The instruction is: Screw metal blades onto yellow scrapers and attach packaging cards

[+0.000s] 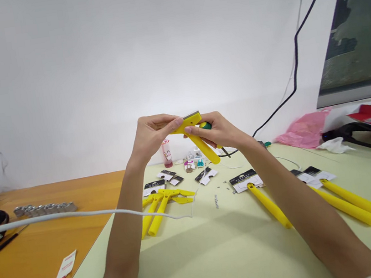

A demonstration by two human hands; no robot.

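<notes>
- The left hand [155, 134] is gripping the top of a yellow plastic T-shaped handle [202, 146].
- The right hand [220, 129] is holding a green-and-yellow screwdriver [205, 126] just beside it.
- Loose yellow plastic handles [158, 214] and black-and-white card tags [244, 180] are lying across the pale green bench [203, 265].

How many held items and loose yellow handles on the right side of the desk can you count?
Held yellow plastic piece: 1
Held green-handled screwdriver: 1
Loose yellow handles: 3
Total: 5
</notes>
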